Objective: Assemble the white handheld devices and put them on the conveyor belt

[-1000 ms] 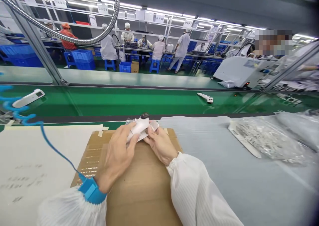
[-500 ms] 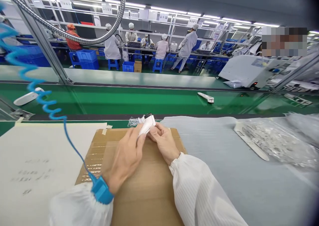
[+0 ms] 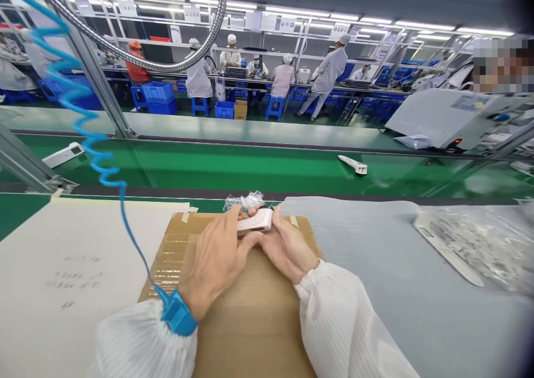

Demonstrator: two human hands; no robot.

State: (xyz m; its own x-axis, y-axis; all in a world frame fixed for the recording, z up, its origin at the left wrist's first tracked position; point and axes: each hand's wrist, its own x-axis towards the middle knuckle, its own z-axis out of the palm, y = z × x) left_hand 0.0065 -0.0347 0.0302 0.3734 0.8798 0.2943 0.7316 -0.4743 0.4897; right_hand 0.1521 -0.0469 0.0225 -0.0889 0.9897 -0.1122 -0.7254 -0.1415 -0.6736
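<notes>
A white, angled handheld device point(image 3: 259, 220) with a dark tip is held between my two hands above a flattened cardboard sheet point(image 3: 250, 317). The fingers of my left hand point(image 3: 217, 258) wrap its left part and hide that end. On the other side, my right hand point(image 3: 288, 247) cups the device from the right and below, palm partly turned up. A blue wrist strap point(image 3: 178, 314) with a coiled cord circles my left wrist. Crumpled clear plastic point(image 3: 245, 200) lies just beyond my fingers, at the far edge of the cardboard.
Similar white devices lie on the green conveyor belt point(image 3: 237, 167), one at left point(image 3: 64, 154), one at right point(image 3: 352, 165). A plastic bag of small parts point(image 3: 479, 242) rests at right beside a white flat piece point(image 3: 450, 255). The coiled blue cord point(image 3: 95, 139) hangs at left. Co-workers sit beyond.
The device has turned from a steep tilt to lying nearly level. My right hand has rolled palm-up beneath it, and the view has shifted slightly left.
</notes>
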